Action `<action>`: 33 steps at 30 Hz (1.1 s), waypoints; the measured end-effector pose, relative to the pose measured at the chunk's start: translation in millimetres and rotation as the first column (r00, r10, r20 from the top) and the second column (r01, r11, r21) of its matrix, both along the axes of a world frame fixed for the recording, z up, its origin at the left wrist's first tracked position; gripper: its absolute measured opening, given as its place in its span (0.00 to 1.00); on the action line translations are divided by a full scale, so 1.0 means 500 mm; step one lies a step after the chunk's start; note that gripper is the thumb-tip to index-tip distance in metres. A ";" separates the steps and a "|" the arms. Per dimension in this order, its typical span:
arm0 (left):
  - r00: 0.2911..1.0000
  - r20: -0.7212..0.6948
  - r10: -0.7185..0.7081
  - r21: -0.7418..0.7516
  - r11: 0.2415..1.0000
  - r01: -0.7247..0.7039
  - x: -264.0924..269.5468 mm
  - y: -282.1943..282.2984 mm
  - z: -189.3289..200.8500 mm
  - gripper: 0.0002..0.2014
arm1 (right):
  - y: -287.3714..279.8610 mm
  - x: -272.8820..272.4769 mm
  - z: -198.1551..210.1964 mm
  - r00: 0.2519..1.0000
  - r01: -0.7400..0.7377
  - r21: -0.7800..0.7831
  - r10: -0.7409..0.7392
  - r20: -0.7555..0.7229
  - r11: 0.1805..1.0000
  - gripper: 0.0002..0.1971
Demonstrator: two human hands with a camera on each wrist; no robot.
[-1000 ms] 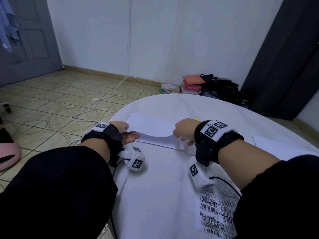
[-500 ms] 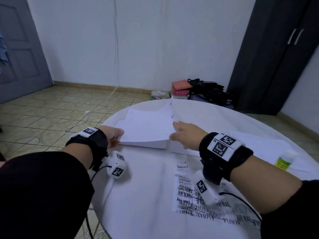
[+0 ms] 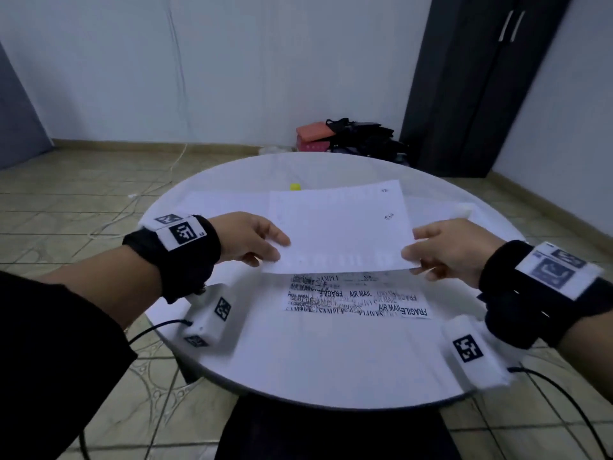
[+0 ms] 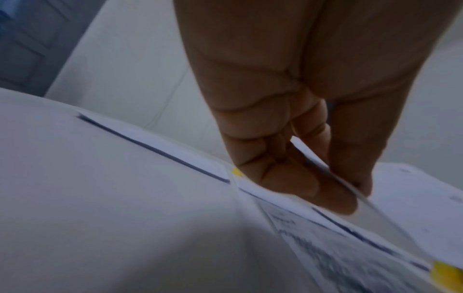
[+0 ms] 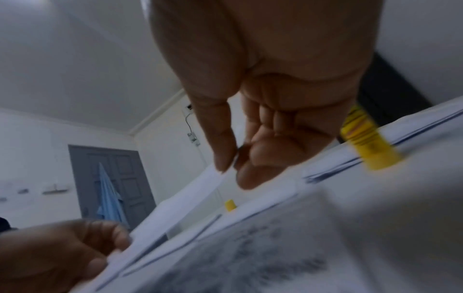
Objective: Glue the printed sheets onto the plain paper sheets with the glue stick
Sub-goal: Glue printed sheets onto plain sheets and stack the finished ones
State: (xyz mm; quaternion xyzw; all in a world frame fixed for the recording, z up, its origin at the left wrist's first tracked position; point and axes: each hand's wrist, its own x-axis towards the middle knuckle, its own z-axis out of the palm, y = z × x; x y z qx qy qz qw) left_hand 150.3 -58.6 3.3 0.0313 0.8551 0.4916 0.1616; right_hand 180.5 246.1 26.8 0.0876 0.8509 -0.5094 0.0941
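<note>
My left hand and right hand each pinching one near corner of one paper sheet, holding it lifted above round white worktop. One printed sheet lying flat beneath. One glue stick lying beside my right hand. One yellow cap standing farther back.

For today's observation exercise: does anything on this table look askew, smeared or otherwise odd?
The printed sheet lying flat on the table looks odd: its words, such as AIR MAIL and FRAGILE, overlap, and some read upside down. Both hands, left and right, pinch a plain sheet in the air above it.
</note>
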 end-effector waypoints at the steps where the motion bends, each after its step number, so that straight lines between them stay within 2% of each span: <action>1: 0.999 -0.005 -0.033 -0.069 0.997 0.033 0.005 0.013 -0.006 0.12 | 0.013 0.008 -0.004 0.999 -0.019 0.051 0.017 0.041 0.998 0.10; 2: 0.998 -0.012 -0.061 -0.132 0.989 0.059 0.008 0.024 -0.012 0.12 | 0.024 0.016 -0.008 0.997 -0.037 0.094 0.030 0.076 0.995 0.06; 5: 0.991 -0.009 -0.131 -0.262 0.957 0.125 0.017 0.055 -0.016 0.11 | 0.043 0.028 -0.024 0.993 -0.057 0.189 0.035 0.117 0.980 0.11; 9: 0.981 0.042 -0.191 -0.361 0.912 0.193 0.019 0.078 -0.019 0.11 | 0.038 0.037 -0.046 0.986 -0.095 0.312 0.046 0.160 0.945 0.18; 15: 0.970 0.056 -0.238 -0.500 0.834 0.234 0.018 0.088 -0.026 0.10 | 0.031 0.028 -0.061 0.970 -0.152 0.330 0.076 0.231 0.932 0.14; 33: 0.968 0.088 -0.235 -0.453 0.856 0.249 0.008 0.074 -0.040 0.10 | 0.029 0.023 -0.062 0.962 -0.197 0.347 0.113 0.247 0.917 0.15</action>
